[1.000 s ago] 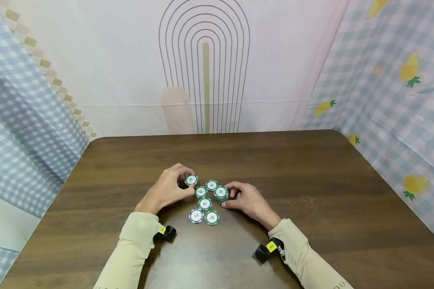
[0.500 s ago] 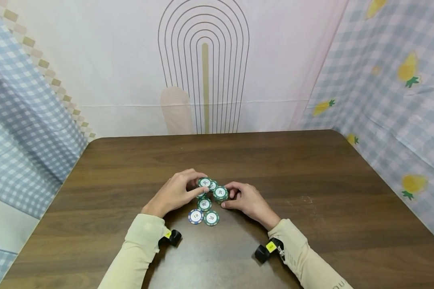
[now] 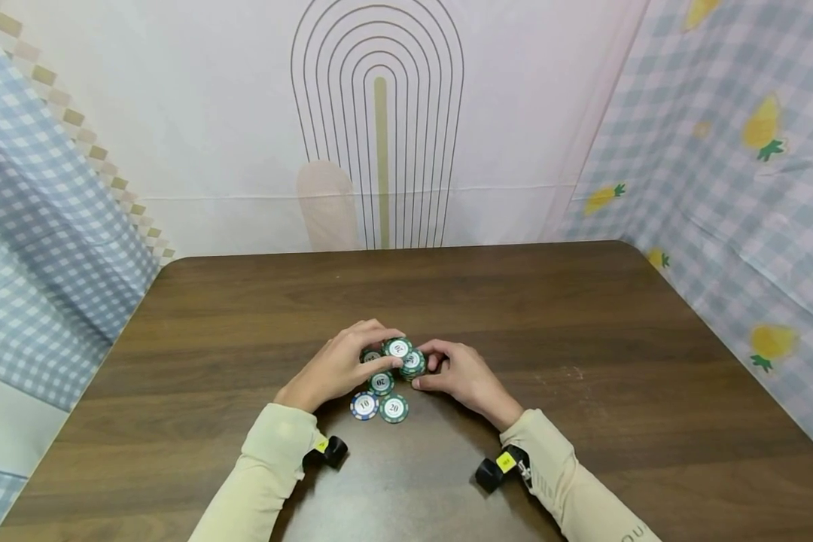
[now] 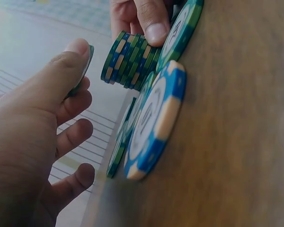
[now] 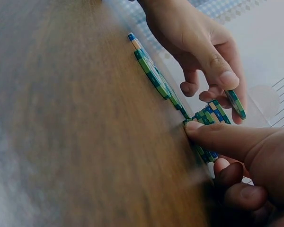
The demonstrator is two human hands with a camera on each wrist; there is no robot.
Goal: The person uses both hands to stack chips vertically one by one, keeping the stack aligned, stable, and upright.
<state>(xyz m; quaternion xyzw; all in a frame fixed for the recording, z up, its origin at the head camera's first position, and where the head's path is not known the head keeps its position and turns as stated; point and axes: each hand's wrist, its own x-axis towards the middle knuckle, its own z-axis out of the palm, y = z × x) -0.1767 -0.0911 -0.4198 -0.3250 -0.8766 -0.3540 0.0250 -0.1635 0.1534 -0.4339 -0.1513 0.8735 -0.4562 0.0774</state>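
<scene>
Brown table [image 3: 515, 301] below, a flat green chip [image 3: 371, 357] is half hidden by my left grip [image 3: 341, 363], which pinches a raised chip [image 3: 398, 348] near the top of the stack [image 3: 415, 366] my right grip [image 3: 466, 376] clasps.

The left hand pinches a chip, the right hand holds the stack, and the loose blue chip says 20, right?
Almost! The head view shows the blue poker chip says 10, not 20. The left hand pinches a green chip, and the right hand holds the stack.
</scene>
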